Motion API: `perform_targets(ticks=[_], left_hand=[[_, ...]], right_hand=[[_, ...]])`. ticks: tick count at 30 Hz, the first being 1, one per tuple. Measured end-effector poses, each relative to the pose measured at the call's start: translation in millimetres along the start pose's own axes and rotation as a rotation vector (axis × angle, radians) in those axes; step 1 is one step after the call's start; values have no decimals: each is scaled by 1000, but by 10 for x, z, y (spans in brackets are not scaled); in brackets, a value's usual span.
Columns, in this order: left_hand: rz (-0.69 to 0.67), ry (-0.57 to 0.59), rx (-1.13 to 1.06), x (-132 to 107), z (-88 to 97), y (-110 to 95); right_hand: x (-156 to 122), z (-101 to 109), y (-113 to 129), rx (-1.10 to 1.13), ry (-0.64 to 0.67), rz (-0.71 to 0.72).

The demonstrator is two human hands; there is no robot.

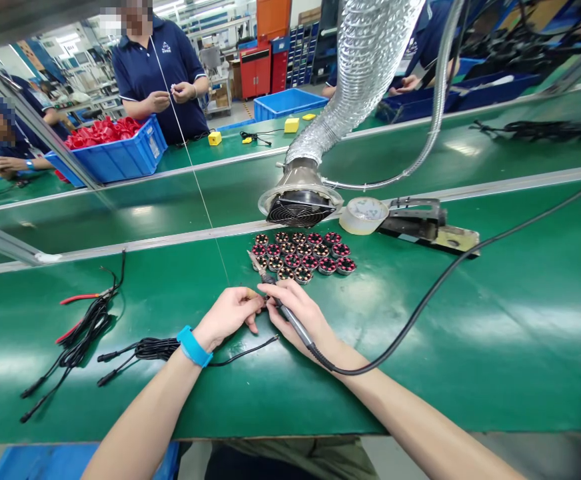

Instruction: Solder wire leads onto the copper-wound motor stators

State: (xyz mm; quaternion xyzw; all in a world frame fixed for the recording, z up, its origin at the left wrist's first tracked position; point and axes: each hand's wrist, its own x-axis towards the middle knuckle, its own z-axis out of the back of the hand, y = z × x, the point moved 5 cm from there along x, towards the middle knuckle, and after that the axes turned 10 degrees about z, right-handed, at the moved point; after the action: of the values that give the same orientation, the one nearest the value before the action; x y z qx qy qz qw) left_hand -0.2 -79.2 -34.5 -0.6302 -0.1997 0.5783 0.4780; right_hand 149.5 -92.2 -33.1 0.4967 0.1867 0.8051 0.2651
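Observation:
My right hand (pixel 298 313) is closed on a soldering iron (pixel 293 323), whose tip points up and left toward several small round parts (pixel 303 257) with red and gold dots. My left hand (pixel 233 313), with a blue wristband, meets the right one; its thumb and finger are pinched on something small that I cannot make out. A thin pale wire (pixel 203 193) runs down from above and ends near the left hand. Beneath the left wrist lies a bundle of black cables (pixel 153 348), one bare end reaching right.
Red-handled pliers (pixel 83 298) lie by another black cable bundle (pixel 83 333) at left. A fume extractor hood (pixel 300 197) hangs behind the round parts, beside a tape roll (pixel 364 215) and a metal tape dispenser (pixel 430 227). A co-worker (pixel 163 73) stands across the bench.

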Motion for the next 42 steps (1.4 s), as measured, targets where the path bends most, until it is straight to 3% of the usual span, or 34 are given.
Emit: perform_targets(ticks=[13,22,26,42], left_hand=[[29,-106,-79,70,43,92],[26,-145,-79,48,22,57],[23,-160,-58,42,17,45],[26,-138,-52,8,-46,51]], right_hand=[[19,104,-1,19,76,-77],[44,103,-21,42,-157,-223],[32,87,-30,65,-193,-264],[-65,62,-63,-33,-12,-203]])
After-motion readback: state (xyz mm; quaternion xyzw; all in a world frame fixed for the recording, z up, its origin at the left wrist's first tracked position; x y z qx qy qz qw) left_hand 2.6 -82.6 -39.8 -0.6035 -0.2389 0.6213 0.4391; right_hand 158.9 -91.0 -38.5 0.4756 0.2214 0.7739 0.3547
